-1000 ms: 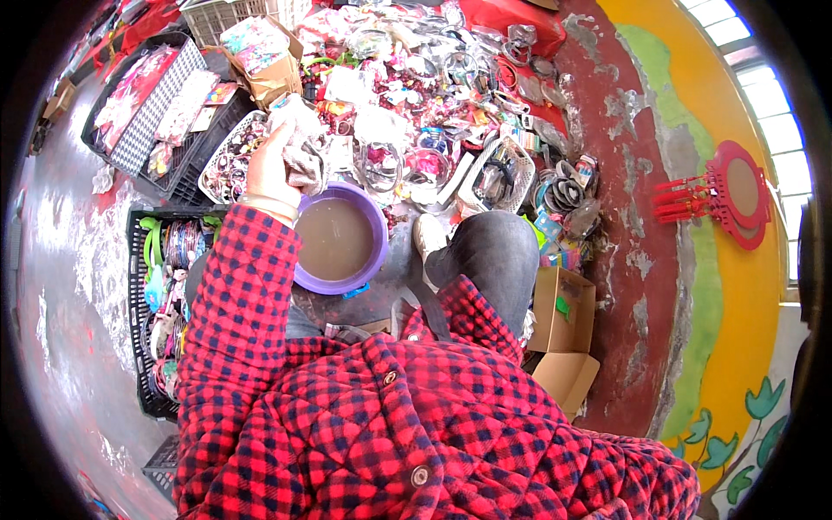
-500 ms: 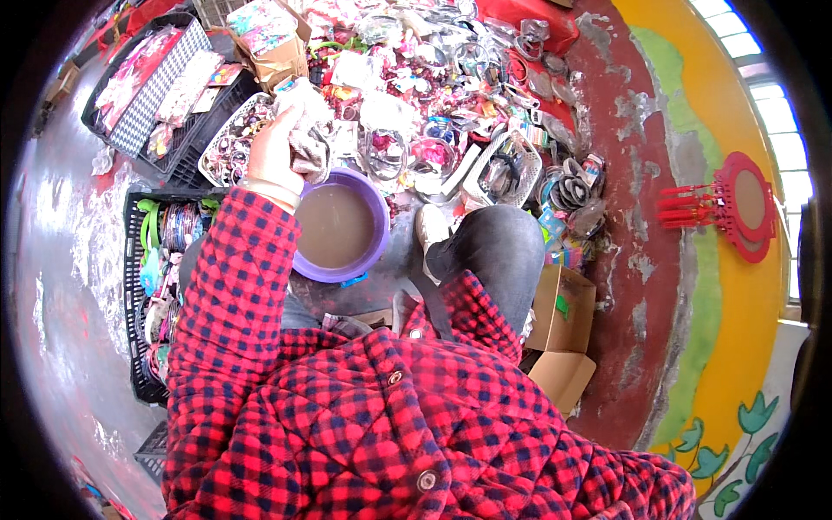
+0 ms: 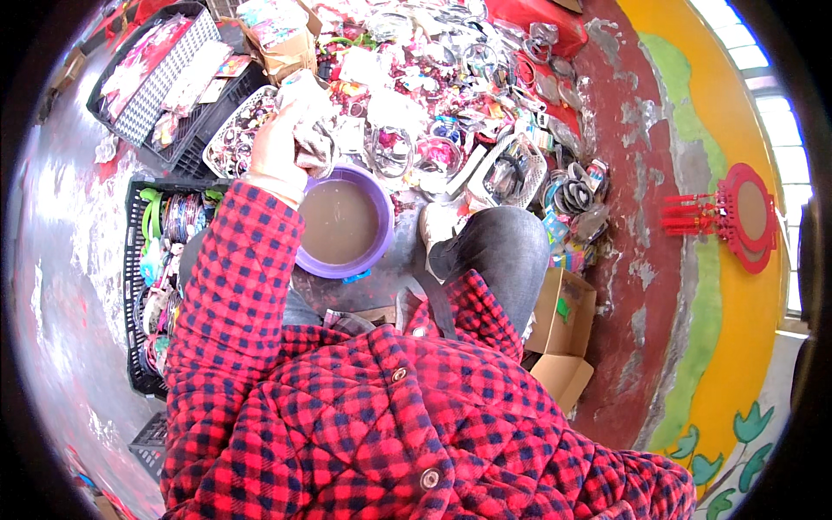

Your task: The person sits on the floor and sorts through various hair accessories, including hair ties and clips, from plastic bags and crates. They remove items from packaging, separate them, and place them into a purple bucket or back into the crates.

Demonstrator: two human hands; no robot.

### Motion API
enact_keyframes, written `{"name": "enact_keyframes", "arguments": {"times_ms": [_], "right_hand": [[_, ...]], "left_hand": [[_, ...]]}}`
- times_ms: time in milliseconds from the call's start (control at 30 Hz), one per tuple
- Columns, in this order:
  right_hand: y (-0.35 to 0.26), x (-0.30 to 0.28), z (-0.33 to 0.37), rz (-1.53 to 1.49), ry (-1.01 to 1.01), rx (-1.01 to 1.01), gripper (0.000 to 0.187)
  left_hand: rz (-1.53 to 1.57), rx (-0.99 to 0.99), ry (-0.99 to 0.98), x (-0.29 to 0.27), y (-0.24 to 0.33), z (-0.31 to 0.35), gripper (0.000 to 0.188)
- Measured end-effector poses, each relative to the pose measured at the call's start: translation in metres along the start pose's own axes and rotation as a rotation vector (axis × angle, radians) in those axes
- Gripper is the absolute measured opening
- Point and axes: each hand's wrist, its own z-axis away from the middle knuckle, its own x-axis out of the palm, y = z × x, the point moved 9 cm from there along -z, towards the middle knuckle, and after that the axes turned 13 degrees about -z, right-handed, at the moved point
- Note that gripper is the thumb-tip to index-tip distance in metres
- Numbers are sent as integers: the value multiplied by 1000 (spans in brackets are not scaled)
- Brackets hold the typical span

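My left hand (image 3: 276,149), at the end of a red and navy checked sleeve, is closed on a greyish wet-looking cloth (image 3: 315,146). Hand and cloth are beside the far left rim of a purple basin (image 3: 384,240) that holds murky brown water. Just beyond my fingers is a white basket (image 3: 213,158) with many small mixed trinkets in it; whether the cloth touches it, I cannot tell. My right hand is out of the picture.
Bagged hair accessories and trinkets (image 3: 433,82) heap up ahead. A white basket of dark bands (image 3: 505,178) stands right of the basin. Black crates (image 3: 132,299) line the left. An opened cardboard box (image 3: 568,316) sits beside my right knee (image 3: 511,243).
The whole view has shifted slightly. My left hand keeps hold of the cloth at nearly the same spot beside the basin.
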Motion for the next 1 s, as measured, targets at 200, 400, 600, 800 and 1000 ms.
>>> {"name": "enact_keyframes", "arguments": {"times_ms": [200, 400, 600, 800, 1000], "right_hand": [[-4, -1, -2, 6, -12, -16, 14], [-5, 1, -4, 4, -10, -15, 13], [-6, -1, -4, 0, -8, -14, 12], [-8, -1, -5, -2, -16, -24, 11], [-5, 1, -4, 1, -9, -21, 10]], "left_hand": [[20, 47, -18, -5, 4, -1, 20], [47, 59, 5, -3, 4, 0, 21], [25, 61, 30, -6, 4, 2, 20], [14, 29, 27, -14, 3, 1, 19], [13, 22, 16, -13, -2, -5, 20]]}}
